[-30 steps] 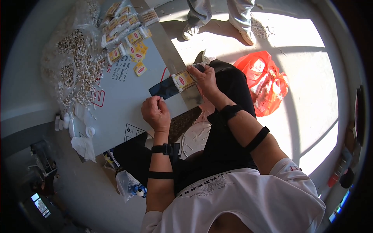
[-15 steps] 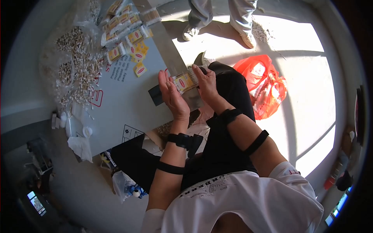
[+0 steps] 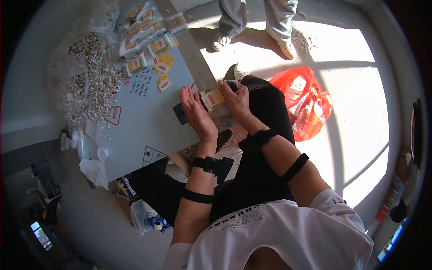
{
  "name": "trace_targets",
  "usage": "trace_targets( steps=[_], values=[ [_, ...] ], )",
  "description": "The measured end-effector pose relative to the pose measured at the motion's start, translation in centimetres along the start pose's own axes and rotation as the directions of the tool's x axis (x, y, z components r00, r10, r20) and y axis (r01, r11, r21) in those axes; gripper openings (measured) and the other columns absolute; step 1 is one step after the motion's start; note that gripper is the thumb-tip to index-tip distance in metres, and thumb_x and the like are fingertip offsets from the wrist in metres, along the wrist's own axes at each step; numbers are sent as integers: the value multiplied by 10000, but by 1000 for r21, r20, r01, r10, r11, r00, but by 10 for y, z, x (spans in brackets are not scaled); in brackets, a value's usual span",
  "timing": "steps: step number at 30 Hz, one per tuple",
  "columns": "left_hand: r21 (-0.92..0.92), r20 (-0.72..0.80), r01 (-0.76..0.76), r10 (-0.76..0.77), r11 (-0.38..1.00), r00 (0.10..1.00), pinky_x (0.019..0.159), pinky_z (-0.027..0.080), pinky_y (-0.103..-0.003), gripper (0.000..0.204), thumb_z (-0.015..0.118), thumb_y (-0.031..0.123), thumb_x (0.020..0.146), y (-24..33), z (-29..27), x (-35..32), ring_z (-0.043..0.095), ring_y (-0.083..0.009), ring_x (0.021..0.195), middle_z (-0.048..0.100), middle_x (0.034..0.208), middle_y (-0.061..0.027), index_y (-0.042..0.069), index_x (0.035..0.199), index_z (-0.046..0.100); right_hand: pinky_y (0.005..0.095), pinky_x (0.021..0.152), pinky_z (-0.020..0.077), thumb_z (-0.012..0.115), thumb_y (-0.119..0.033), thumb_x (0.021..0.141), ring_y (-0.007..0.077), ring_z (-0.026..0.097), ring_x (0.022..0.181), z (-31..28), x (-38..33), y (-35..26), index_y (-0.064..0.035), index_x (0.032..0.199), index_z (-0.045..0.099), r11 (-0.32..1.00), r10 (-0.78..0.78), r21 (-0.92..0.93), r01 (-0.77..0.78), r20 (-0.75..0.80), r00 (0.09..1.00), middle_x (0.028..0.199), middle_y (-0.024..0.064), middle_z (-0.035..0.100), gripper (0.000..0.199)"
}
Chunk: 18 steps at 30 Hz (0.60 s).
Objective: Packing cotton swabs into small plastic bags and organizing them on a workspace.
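Between my hands, over the table's near right edge, is a clear pack of cotton swabs with a yellow and white label card. My right hand grips its right end, thumb on top and fingers partly hidden behind. The fingers of my left hand are stretched out, and its thumb side touches the pack's left end. Farther up the table lie loose yellow label cards and a pile of filled swab packs. A large heap of loose swabs spills from a clear plastic bag at the left.
The grey table carries a dark flat piece beside my left hand, a white tape roll and crumpled white paper. A red plastic bag stands on the floor at right. Another person's legs are beyond.
Both hands have shifted slightly down and left with the pack. The swab tips that stuck out toward my right hand show less, and the label sits closer to that hand.
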<state>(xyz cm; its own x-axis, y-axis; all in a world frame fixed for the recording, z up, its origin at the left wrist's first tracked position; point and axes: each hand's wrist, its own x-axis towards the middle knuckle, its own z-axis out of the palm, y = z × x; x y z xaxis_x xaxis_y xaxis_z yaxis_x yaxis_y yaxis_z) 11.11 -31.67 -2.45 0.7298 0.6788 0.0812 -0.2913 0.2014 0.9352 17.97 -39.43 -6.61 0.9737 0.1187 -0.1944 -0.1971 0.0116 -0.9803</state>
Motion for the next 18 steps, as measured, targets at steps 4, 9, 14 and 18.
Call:
trace_targets(
  steps=[4,9,14,18],
  values=[
    [-54,-84,12,-17,998,996,1164,138,-402,672,361,428,1008,-2,10,2,196,-282,1426,224,1505,-246,-48,1452,191,346,533,424,662,-360,866,162,497,515,-3,7,12,43,701,599,981,-47,-192,26,-106,993,542,118,536,440],
    [-36,-73,13,-15,999,997,1155,154,-375,628,353,400,1018,-5,11,-1,209,-256,1422,239,1509,-214,-48,1439,225,355,510,389,638,-348,885,165,427,500,0,2,2,42,678,580,994,-16,-108,10,-58,998,519,107,490,445],
    [-59,-70,12,-17,998,997,1152,158,-373,656,387,425,1005,-5,9,1,230,-256,1412,254,1500,-211,-54,1431,243,354,494,365,627,-310,898,141,391,504,2,0,-4,44,676,574,994,-56,-93,51,-52,997,510,85,470,422],
    [-50,-72,8,-12,999,997,1153,158,-377,670,399,428,1001,-2,11,2,235,-262,1410,256,1496,-216,-60,1431,237,336,508,376,622,-298,906,112,401,535,-2,1,-2,54,693,587,996,-79,-44,77,-48,996,530,63,495,413]
  ],
)
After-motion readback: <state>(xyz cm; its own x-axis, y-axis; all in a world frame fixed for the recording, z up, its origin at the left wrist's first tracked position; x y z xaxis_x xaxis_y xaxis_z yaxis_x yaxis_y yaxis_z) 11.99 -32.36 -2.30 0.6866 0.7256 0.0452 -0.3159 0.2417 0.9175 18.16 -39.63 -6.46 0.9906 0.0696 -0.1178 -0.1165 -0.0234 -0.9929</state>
